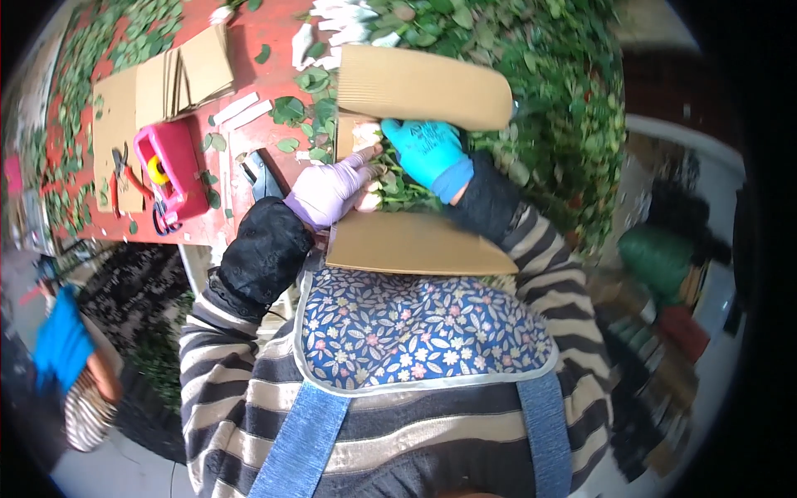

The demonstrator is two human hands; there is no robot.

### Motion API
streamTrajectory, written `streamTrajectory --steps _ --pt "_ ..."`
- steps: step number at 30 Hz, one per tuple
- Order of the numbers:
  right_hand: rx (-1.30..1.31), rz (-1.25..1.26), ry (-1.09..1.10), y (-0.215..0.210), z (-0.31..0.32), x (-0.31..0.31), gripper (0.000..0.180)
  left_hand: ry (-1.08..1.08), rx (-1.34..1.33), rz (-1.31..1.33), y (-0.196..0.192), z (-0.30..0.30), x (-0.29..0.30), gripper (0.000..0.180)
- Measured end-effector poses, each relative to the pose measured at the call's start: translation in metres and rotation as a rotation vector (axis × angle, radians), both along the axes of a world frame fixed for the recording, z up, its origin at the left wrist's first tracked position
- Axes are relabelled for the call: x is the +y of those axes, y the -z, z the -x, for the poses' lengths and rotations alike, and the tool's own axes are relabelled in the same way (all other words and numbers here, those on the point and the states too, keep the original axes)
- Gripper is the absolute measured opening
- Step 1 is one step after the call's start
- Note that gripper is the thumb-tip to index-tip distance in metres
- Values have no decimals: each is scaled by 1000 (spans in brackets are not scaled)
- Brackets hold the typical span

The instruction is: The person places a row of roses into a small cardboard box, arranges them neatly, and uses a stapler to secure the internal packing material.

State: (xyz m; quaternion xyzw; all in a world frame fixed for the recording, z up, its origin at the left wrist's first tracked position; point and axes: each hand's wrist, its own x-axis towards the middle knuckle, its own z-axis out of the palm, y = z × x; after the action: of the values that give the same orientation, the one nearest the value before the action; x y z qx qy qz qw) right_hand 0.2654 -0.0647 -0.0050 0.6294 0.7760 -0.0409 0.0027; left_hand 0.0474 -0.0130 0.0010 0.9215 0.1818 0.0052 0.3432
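Note:
My left hand (330, 189), in a lavender glove, reaches its fingers over pale rose heads (369, 200) at the left end of a bunch. They are stretched and a little apart, touching the blooms. My right hand (427, 155), in a bright blue glove, is curled over the green rose stems (404, 189) beside the heads; its fingertips are partly hidden. The bunch lies on an opened cardboard wrap. The wrap's far flap (423, 85), ribbed at one end, stands beyond my hands. Its near flap (415, 243) rises by my apron.
A stapler (264, 174) lies left of my left hand. A pink tape dispenser (184, 178), red-handled pruners (124, 181) and cardboard sheets (184, 75) are farther left on the red table (274, 62). Leafy stems (564, 108) heap up at right; white gloves (340, 21) lie behind. Another person (79, 357) is at lower left.

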Motion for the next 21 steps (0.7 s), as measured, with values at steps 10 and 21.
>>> streamTrajectory --steps 10,21 --pt "-103 39 51 -11 0 -9 33 -204 -243 -53 22 -24 8 35" --pt "-137 -69 -102 -20 5 -8 41 -393 -256 353 21 -17 19 24"
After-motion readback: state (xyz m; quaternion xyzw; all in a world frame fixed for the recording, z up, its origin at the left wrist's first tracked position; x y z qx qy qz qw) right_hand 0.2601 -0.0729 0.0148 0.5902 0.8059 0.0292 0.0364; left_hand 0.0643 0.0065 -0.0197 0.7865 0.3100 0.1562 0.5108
